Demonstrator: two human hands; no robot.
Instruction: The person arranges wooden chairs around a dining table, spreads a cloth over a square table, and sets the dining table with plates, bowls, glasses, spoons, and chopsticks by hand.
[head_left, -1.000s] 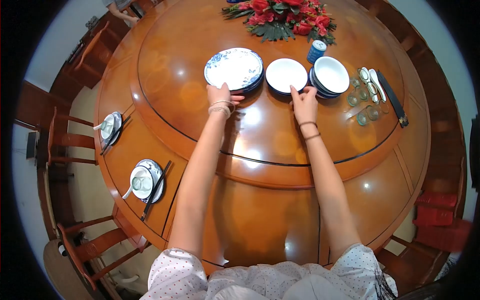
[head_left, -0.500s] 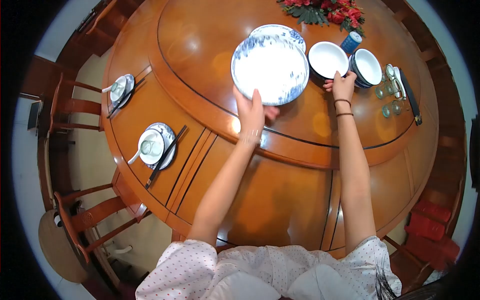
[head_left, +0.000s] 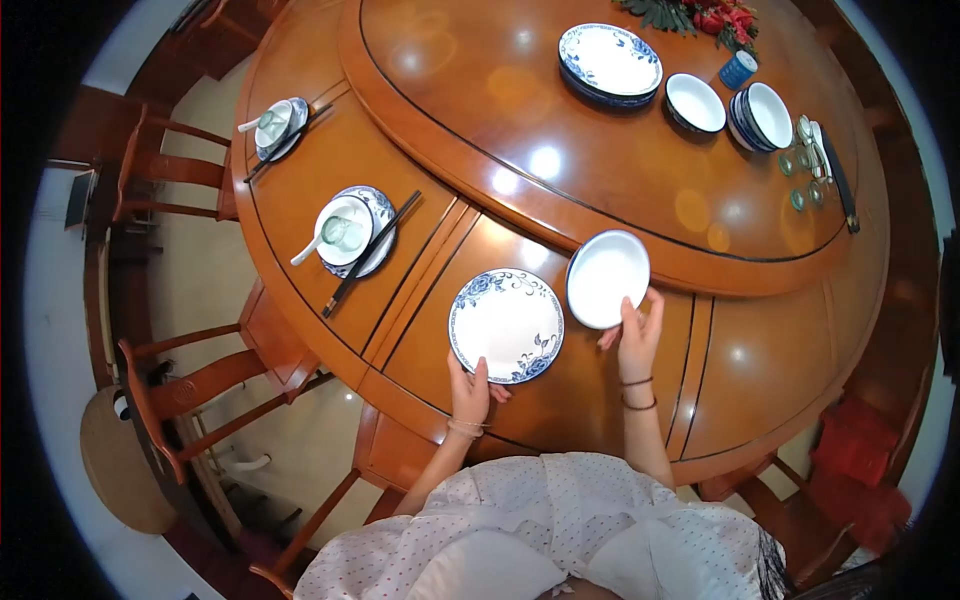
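Observation:
My left hand (head_left: 472, 392) grips the near rim of a white plate (head_left: 506, 325) with a blue floral border, thumb on top and fingers beneath. The plate is over the near part of the table; whether it touches the wood I cannot tell. To its right, my right hand (head_left: 638, 338) holds a white bowl (head_left: 608, 278) by its near right rim, tilted, close to the turntable's edge. On the turntable are a stack of blue-patterned plates (head_left: 610, 60), another white bowl (head_left: 695, 102) and a stack of bowls (head_left: 768, 116).
Place settings with a saucer (head_left: 378, 262), bowl, spoon, glass and black chopsticks (head_left: 372, 254) stand at the left. Glasses (head_left: 798, 198), spoons and chopsticks lie on the right of the raised turntable (head_left: 450, 110), near a blue can (head_left: 738, 70) and red flowers (head_left: 725, 22). Wooden chairs surround the table.
Both hands have come back from the turntable toward my body. The left brought the plate over the near table; the right took a bowl and carried it nearer. The view has shifted.

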